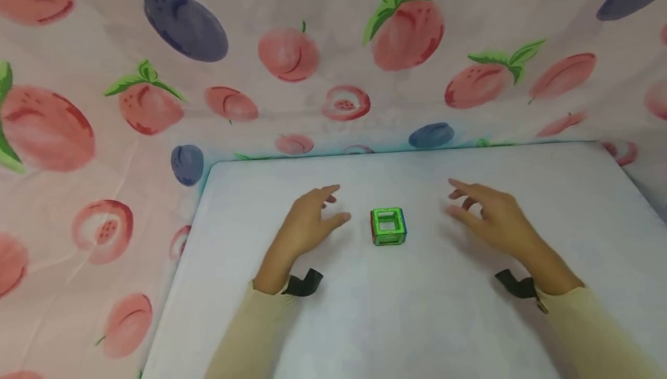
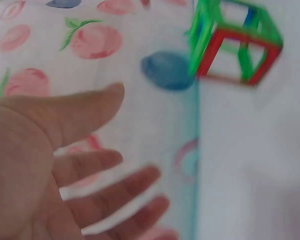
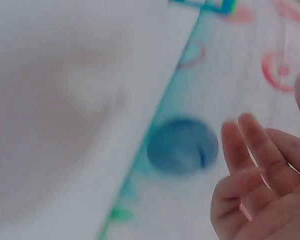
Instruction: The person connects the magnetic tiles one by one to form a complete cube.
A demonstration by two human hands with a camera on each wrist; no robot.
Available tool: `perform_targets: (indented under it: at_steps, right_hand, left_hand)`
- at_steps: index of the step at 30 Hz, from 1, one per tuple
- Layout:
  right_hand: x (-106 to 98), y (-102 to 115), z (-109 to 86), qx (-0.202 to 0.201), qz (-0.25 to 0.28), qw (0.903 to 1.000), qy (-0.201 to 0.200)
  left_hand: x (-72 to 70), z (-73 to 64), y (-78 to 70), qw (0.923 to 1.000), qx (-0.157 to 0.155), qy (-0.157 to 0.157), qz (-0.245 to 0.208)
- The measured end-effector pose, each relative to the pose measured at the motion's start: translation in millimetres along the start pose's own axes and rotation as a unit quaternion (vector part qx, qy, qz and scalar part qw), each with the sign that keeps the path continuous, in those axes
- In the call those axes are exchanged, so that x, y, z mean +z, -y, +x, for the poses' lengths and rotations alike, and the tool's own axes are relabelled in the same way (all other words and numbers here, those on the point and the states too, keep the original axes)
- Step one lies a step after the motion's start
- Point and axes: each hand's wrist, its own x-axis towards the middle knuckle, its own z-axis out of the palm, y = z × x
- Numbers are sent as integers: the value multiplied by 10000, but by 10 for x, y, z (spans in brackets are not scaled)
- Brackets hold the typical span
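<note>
A small cube of magnetic tiles [image 1: 388, 240] with open square frames stands on the white table between my two hands. Its top and front are green, its left side red, its right side blue. My left hand [image 1: 311, 220] hovers left of the cube, fingers spread and apart from it. In the left wrist view the cube [image 2: 238, 35] shows its red and green frames beyond the thumb. To the cube's right hovers my right hand [image 1: 490, 217], fingers loosely bent and holding nothing. Only an edge of the cube [image 3: 210, 6] shows at the top of the right wrist view.
The white table [image 1: 385, 321] ends at a back edge against a cloth [image 1: 333, 26] printed with peaches and blue fruit. The cloth also hangs along the left side. A black strap [image 1: 304, 283] sits at the left wrist, another black strap [image 1: 516, 284] at the right.
</note>
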Motion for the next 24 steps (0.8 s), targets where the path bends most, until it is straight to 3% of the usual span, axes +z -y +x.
perform_targets:
  at_steps: [4,6,9,13,16,19,24]
  right_hand:
    - [-333,-110,-90,-104,-645,9954,-701]
    - [-426,-143,-129,-50,-981,9920,-795]
    - [-487,-164,-181,257,-1396,9884,-537]
    - [-527,-220,-174,764,-1680,9826,183]
    - [-532,-251,-159,827,-1715,9807,445]
    - [-526,-277,-136,860,-1747,9791,583]
    - [-494,-334,-118,1135,-1846,9725,857]
  left_hand:
    - [-298,-245,155,9947,-249,-699,710]
    - [-386,-349,296,9893,-357,-961,1041]
    - [-471,-419,528,9797,-366,-1217,1548]
    - [-552,-389,736,9643,-125,-1488,2185]
    - [-604,-391,836,9540,44,-1615,2527]
    - [-635,-417,913,9486,33,-1586,2740]
    - [-606,-441,989,9489,-189,-1089,2956]
